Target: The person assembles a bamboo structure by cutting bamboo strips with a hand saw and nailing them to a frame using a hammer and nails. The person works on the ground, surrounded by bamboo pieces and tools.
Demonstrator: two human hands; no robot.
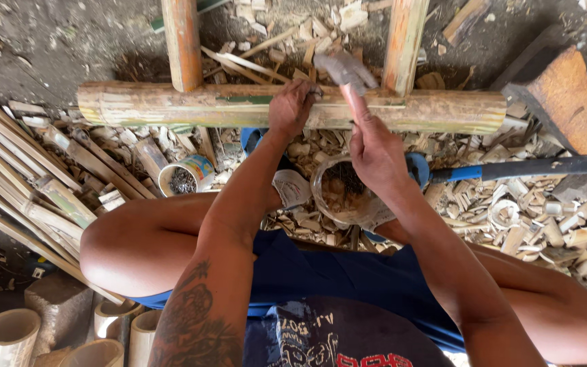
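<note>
Bamboo pole, left hand steadying, right hand gripping hammer

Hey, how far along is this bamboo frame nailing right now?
Done: two upright poles, left and right, already lie across the horizontal bamboo pole. In hand: the left hand steadies a spot on that pole while the right hand swings a hammer above it. Whether a nail sits there is hidden. Left: plenty of nails in the can and loose slats lying unused.
</note>
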